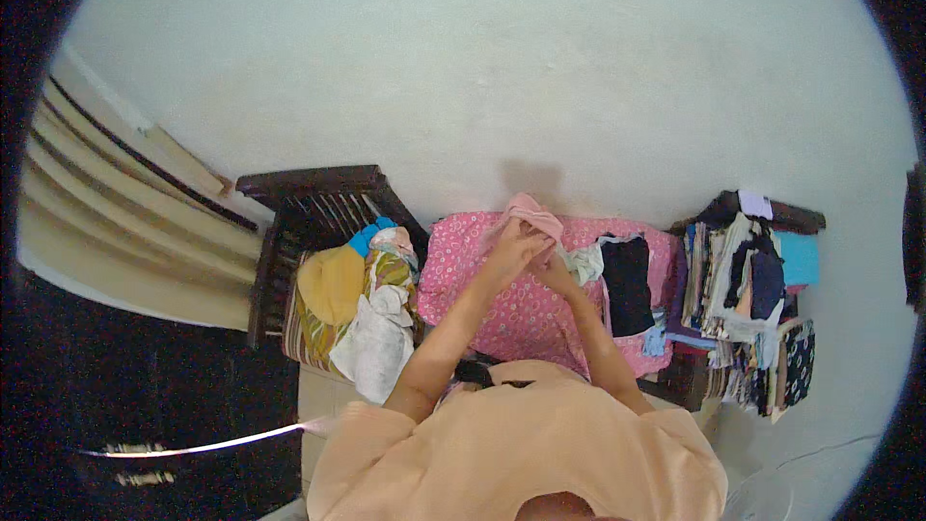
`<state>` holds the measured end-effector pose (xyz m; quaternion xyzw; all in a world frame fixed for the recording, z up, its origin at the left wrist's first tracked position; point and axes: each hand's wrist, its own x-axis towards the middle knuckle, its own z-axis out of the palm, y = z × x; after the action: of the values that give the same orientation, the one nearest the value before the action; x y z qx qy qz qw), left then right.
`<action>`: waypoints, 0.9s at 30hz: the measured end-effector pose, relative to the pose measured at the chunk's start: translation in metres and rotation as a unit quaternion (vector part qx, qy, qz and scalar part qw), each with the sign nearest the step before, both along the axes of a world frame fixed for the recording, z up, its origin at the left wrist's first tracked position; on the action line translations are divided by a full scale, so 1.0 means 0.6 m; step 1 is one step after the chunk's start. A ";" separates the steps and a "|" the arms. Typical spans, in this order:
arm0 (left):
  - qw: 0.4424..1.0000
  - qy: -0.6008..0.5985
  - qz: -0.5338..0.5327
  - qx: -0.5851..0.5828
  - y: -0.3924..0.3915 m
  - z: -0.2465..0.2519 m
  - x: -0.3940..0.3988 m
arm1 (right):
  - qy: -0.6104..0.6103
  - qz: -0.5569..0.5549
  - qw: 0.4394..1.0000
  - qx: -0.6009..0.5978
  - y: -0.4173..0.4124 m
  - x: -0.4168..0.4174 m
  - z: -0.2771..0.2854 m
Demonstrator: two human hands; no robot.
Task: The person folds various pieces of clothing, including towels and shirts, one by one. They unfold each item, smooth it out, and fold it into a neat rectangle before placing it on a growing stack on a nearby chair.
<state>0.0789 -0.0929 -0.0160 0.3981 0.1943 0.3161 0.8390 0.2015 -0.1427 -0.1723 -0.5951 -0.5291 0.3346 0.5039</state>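
Observation:
A light pink cloth garment (534,211) is bunched up between my two hands, above a pink patterned cover (517,318). My left hand (515,252) grips it from the left, with the fingers reaching across towards the other hand. On the lower right side of the cloth, my right hand (553,271) holds on close by, its fingertips partly hidden. Just right of the hands lies a crumpled pale green cloth (586,263). Beyond that, a black folded garment (627,286) lies flat on the cover.
Left, a dark wooden slatted armrest (311,192) stands beside a yellow cloth (333,282) and a heaped white cloth (380,340). Clothes (731,282) hang over the right armrest, near a small light blue cloth (655,336). A wall (492,87) rises behind.

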 end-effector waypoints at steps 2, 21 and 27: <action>0.994 0.072 -0.018 0.074 0.022 0.003 0.012 | 0.116 -0.085 0.989 0.022 0.001 -0.028 0.056; 0.440 0.473 -0.092 0.758 0.132 -0.024 -0.096 | 0.224 -0.231 0.947 -0.009 -0.081 0.156 0.196; 0.674 0.376 0.132 0.622 0.136 -0.075 -0.060 | 0.030 -0.175 0.984 0.015 -0.070 0.075 0.233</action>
<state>0.0431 -0.0113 -0.0613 0.8832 0.3025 0.2951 0.2033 0.2464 -0.1849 -0.0324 -0.6603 -0.4068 0.2511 0.5793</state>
